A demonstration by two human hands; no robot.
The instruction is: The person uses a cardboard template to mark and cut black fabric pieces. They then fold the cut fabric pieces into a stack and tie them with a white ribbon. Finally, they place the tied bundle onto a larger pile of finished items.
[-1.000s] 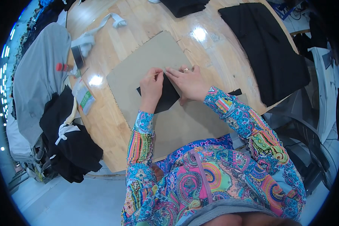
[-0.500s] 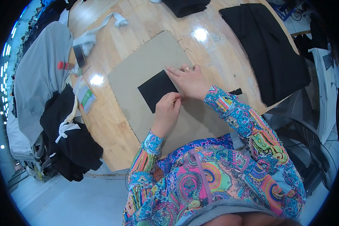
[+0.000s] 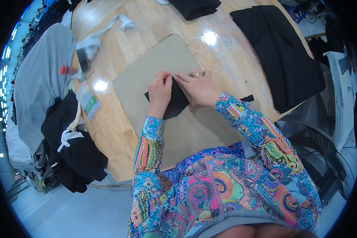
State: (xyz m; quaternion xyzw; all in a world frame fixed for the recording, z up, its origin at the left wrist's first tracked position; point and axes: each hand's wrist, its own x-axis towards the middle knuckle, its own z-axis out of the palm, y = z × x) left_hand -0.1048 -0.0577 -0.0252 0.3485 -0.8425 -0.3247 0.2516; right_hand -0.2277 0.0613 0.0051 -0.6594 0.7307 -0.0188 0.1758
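Note:
A black square of cloth (image 3: 177, 104) lies on a larger beige fabric panel (image 3: 137, 77) with frayed edges. My left hand (image 3: 159, 92) is over the far left part of the square, its thumb and fingers pinched together near the far corner. Whatever is between those fingertips is too small to make out. My right hand (image 3: 200, 89) rests with fingers stretched along the square's right edge, a ring on one finger. Its fingertips nearly meet the left hand's. The two hands hide parts of the square.
Black cloth (image 3: 279, 55) lies along the right of the wooden table (image 3: 111, 146). To the left are a white strap (image 3: 107, 27), a red-capped bottle (image 3: 66, 70), a plastic packet (image 3: 89, 101), and grey cloth (image 3: 43, 79). More black fabric (image 3: 73, 154) hangs off the left edge.
My left hand has moved away from me, from the square's near right corner to its far corner, still pinched. My right hand has stayed nearly in place.

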